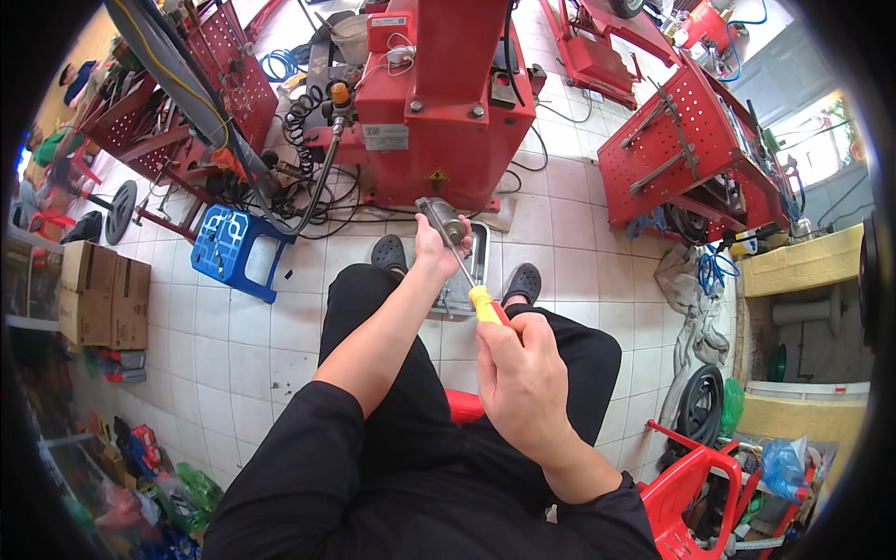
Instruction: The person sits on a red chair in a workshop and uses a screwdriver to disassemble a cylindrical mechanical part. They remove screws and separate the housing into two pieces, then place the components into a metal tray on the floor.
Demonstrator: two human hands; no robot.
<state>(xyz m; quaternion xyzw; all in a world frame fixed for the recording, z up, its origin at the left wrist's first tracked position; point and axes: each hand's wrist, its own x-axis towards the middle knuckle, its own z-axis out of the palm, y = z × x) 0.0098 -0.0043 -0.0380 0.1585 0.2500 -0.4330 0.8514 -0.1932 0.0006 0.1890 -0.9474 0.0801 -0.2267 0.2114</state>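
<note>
My left hand (433,248) is wrapped round a grey metal part (435,210) with a rounded housing, held out over the floor between my feet. A screwdriver (485,304) with a yellow and red handle is gripped in my right hand (528,381). Its long shaft slants up and left to the metal part. Whether the tip touches the part or only lies in front of it, I cannot tell. Below my hands a shallow metal tray (480,256) rests on the tiles, partly hidden by the left hand and the screwdriver.
Ahead stands a large red machine (448,159) with hoses and cables at its base. A blue plastic stool (231,245) is at the left, near cardboard boxes (103,295). To the right are a red perforated tool cart (677,149), a tyre (700,403) and a red chair (689,499).
</note>
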